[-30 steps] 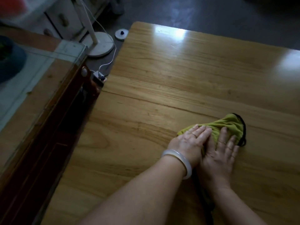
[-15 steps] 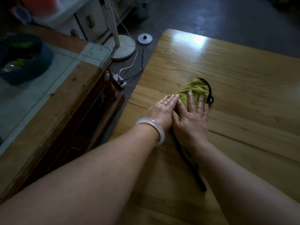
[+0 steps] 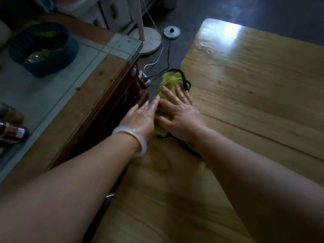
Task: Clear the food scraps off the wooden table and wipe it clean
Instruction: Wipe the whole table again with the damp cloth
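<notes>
The cloth (image 3: 171, 85) is lying at the table's (image 3: 254, 95) left edge, its far end hanging past the edge, under both hands. The right hand (image 3: 180, 114) is pressing it flat with spread, straight fingers, and the left hand (image 3: 142, 116), also flat and gripping nothing, is lying beside it over the edge. Since half a second ago the hands are sliding the cloth left, from mid-table to the edge.
</notes>
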`<act>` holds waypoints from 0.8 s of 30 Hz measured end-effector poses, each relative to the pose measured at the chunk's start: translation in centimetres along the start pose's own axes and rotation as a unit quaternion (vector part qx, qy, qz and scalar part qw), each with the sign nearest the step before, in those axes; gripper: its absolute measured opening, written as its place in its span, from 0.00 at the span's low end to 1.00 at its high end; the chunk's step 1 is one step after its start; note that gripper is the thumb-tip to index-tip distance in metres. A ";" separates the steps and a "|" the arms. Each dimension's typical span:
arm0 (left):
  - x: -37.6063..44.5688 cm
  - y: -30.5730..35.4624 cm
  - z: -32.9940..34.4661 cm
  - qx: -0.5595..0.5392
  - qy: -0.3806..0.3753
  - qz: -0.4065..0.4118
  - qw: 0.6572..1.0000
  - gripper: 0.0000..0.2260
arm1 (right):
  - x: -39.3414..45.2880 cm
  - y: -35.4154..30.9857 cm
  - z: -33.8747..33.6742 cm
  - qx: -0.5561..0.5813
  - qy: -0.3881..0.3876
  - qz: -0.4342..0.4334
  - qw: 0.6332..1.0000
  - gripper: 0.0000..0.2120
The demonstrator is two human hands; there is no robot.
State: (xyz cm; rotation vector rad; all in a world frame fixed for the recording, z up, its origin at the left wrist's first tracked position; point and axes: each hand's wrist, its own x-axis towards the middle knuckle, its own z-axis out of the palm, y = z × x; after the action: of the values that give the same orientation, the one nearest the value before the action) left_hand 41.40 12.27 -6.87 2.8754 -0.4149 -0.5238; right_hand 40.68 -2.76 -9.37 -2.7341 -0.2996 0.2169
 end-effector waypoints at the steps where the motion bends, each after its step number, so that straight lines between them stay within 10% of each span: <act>1: -1.4 -0.7 0.5 -0.009 0.007 -0.013 1.000 0.33 | -0.5 -0.9 0.4 0.000 -0.004 -0.023 1.000 0.30; 16: -24.6 -5.9 5.9 -0.158 -0.011 -0.083 0.984 0.39 | -18.0 -14.7 7.5 0.076 -0.079 -0.093 0.990 0.31; 24: -29.3 -4.1 8.6 -0.032 0.013 -0.017 0.999 0.46 | -25.5 -14.7 9.4 0.030 -0.073 -0.099 0.992 0.30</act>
State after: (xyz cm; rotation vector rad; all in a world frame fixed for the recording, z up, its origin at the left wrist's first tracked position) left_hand 12.86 23.96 -6.51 2.8304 -0.3382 -0.4944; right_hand 11.67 7.84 -9.50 -2.6126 -0.5921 0.3650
